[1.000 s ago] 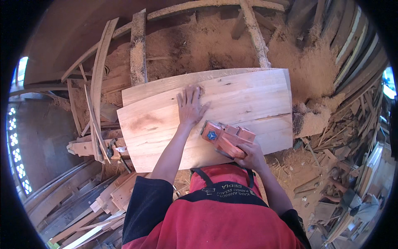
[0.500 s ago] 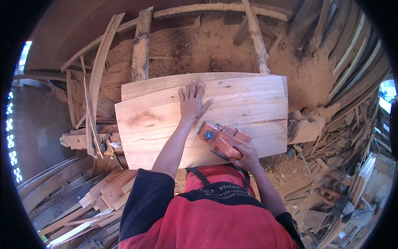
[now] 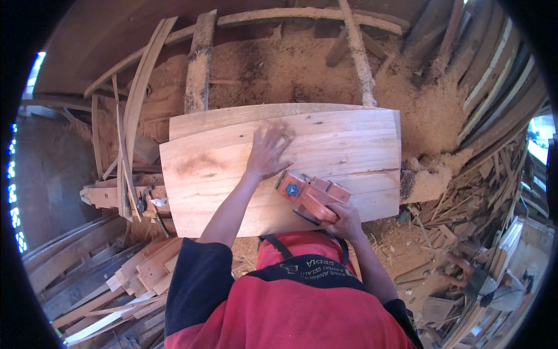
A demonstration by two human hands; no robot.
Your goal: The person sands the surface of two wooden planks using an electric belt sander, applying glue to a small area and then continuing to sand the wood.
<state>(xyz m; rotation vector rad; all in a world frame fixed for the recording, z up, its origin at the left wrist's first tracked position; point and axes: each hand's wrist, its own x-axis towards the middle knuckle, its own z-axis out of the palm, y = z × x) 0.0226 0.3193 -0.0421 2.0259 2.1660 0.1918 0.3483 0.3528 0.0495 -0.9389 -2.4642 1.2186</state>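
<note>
A wide, pale wooden panel made of joined boards lies in front of me, with a second board showing along its far edge. My right hand is wrapped round the rear handle of an orange belt sander, which rests on the panel right of its middle. My left hand is at the panel's upper middle, palm down and fingers spread, slightly smeared by motion. It holds nothing. Whether all its fingers touch the wood I cannot tell.
Long beams run away beyond the panel over heaped sawdust. A hammer lies by the panel's left end. Offcuts are piled at lower left, and scrap wood at right. Another person is at the far lower right.
My left hand has slid a little nearer to me and to the left across the panel. The belt sander and my right hand are almost where they were.
</note>
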